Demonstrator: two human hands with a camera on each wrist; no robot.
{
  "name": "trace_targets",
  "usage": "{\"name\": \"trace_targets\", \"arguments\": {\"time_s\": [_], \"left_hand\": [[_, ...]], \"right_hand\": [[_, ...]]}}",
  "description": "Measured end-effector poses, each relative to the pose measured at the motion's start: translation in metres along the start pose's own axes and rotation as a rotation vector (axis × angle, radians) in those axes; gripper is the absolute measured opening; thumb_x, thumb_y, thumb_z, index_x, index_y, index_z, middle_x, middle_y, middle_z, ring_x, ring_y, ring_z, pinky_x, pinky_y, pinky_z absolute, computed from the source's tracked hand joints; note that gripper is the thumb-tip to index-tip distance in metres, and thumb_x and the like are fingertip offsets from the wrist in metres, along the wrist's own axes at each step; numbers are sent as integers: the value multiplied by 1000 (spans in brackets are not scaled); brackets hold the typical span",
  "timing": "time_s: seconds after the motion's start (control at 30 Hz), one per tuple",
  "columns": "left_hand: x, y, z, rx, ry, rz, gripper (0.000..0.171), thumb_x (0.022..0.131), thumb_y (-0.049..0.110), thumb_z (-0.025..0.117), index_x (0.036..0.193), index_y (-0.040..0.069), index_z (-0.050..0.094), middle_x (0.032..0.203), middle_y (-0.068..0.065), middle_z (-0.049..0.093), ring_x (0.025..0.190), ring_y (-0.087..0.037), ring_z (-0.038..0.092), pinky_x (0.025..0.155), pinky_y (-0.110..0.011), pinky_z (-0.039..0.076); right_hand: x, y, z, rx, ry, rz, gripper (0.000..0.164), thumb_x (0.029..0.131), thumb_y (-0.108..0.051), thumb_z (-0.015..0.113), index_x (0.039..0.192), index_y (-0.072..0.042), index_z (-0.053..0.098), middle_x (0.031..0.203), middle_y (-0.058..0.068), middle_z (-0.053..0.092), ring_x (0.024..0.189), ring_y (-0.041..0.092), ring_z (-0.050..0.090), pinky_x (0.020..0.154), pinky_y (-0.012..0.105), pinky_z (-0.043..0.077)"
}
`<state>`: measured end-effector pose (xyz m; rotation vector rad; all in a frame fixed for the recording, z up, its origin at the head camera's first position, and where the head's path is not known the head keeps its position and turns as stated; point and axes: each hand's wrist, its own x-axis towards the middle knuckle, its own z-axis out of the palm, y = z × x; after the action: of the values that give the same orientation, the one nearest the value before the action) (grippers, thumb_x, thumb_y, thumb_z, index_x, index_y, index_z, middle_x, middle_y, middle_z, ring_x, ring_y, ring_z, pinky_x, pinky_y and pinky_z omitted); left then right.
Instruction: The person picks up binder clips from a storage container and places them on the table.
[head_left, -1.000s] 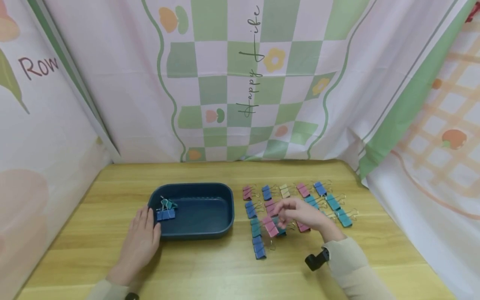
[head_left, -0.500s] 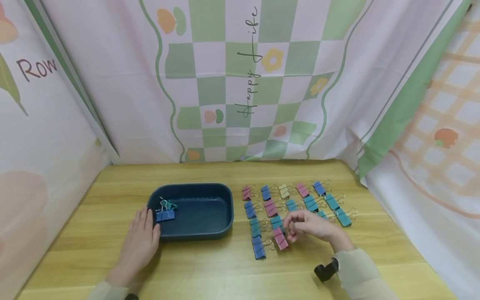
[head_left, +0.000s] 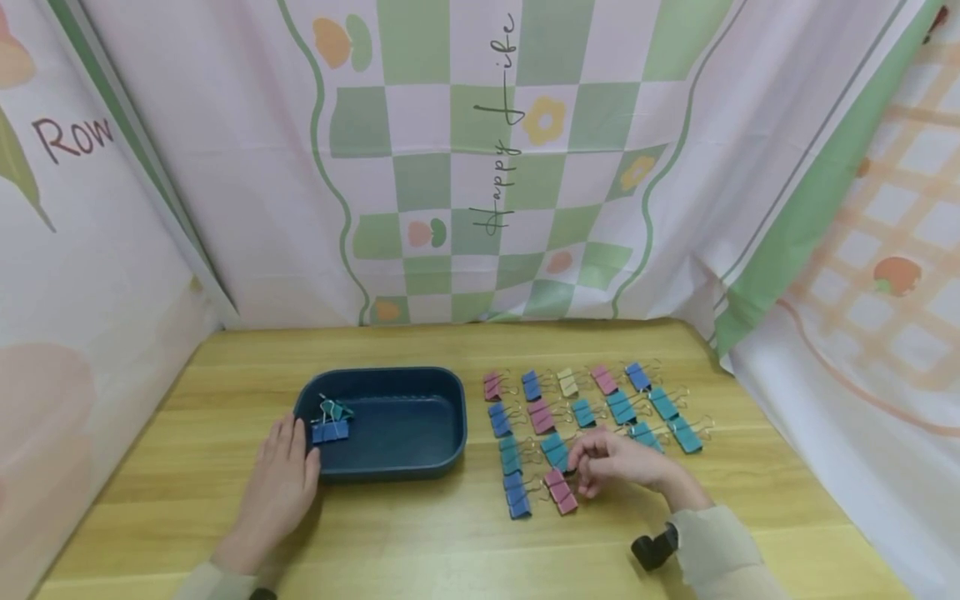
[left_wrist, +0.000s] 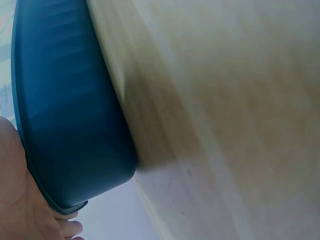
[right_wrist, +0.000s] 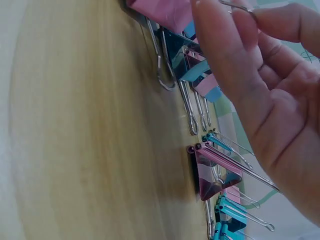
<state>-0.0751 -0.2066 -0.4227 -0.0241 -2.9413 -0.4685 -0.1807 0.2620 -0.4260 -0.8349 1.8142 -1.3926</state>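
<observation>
A pink binder clip (head_left: pixel 561 492) lies at the near end of the second column of clips, beside a blue binder clip (head_left: pixel 517 496). My right hand (head_left: pixel 617 463) pinches its wire handle between thumb and finger; the right wrist view shows the wire at the fingertips and the pink body (right_wrist: pixel 162 12) low over the wood. Just behind it sits a teal binder clip (head_left: pixel 555 451). My left hand (head_left: pixel 277 479) rests with straight fingers along the left rim of a dark blue tray (head_left: pixel 405 477). Inside the tray are a blue clip (head_left: pixel 331 431) and a teal clip (head_left: pixel 335 409).
Several more binder clips stand in rows to the right of the tray, among them a yellow one (head_left: pixel 567 382) at the back. Another pink clip (right_wrist: pixel 212 172) is under my right hand in the right wrist view. A printed curtain (head_left: pixel 420 183) hangs behind the wooden table (head_left: pixel 390 542).
My right hand has drawn the pink clip toward the table's near side and right, down to the front of the second column. My left hand has stayed on the tray rim.
</observation>
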Motion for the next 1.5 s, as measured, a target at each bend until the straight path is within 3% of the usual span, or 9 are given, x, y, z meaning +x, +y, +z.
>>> {"name": "trace_targets", "arguments": {"time_s": [0.4, 0.57, 0.83, 0.97, 1.13, 1.33, 1.5], "left_hand": [[0, -2, 1, -3, 0, -2, 55, 99, 22, 32, 135, -19, 23, 142, -36, 15, 131, -49, 13, 104, -58, 14], [0, -2, 0, -8, -8, -11, 55, 99, 22, 31, 136, -18, 22, 143, -35, 14, 131, -48, 13, 104, -58, 13], [-1, -3, 2, -3, 11, -6, 55, 99, 22, 32, 135, -19, 24, 142, -36, 15, 130, -49, 15, 104, -58, 15], [-1, -3, 2, -3, 14, -3, 55, 99, 22, 32, 135, -19, 25, 142, -36, 16, 130, -49, 15, 104, -58, 16], [0, -2, 2, -15, 6, -6, 55, 100, 23, 31, 135, -18, 23, 143, -35, 15, 130, -48, 14, 104, -58, 15], [0, -2, 1, -18, 1, -12, 55, 100, 23, 31, 136, -18, 23, 144, -34, 14, 131, -48, 13, 104, -58, 14], [0, -1, 1, -19, -18, -19, 56, 100, 24, 30, 137, -17, 22, 144, -34, 13, 131, -47, 12, 105, -58, 13]], "right_hand": [[-2, -1, 3, 6, -40, 66, 20, 87, 1, 50, 104, 11, 53, 81, 15, 58, 75, 29, 63, 67, 46, 54], [-2, -1, 1, -5, -28, 84, 21, 89, -4, 52, 105, 9, 52, 85, 19, 58, 75, 30, 63, 67, 47, 54], [-2, -15, -6, -93, -4, 43, 26, 92, -7, 52, 107, 14, 50, 86, 30, 57, 72, 27, 63, 65, 49, 53], [2, -27, -12, -152, 22, 67, 25, 93, -9, 52, 107, 11, 52, 83, 22, 59, 70, 26, 62, 63, 50, 52], [14, -47, -18, -251, 54, 65, 28, 93, -11, 52, 111, 11, 50, 79, 15, 58, 65, 26, 57, 57, 43, 51], [40, -77, -20, -306, 58, 92, 31, 94, -11, 51, 118, 8, 49, 92, 17, 59, 81, 39, 59, 71, 48, 52], [70, -104, -16, -385, 78, 56, 29, 95, -14, 51, 119, 2, 51, 96, 11, 59, 84, 31, 59, 71, 44, 52]]}}
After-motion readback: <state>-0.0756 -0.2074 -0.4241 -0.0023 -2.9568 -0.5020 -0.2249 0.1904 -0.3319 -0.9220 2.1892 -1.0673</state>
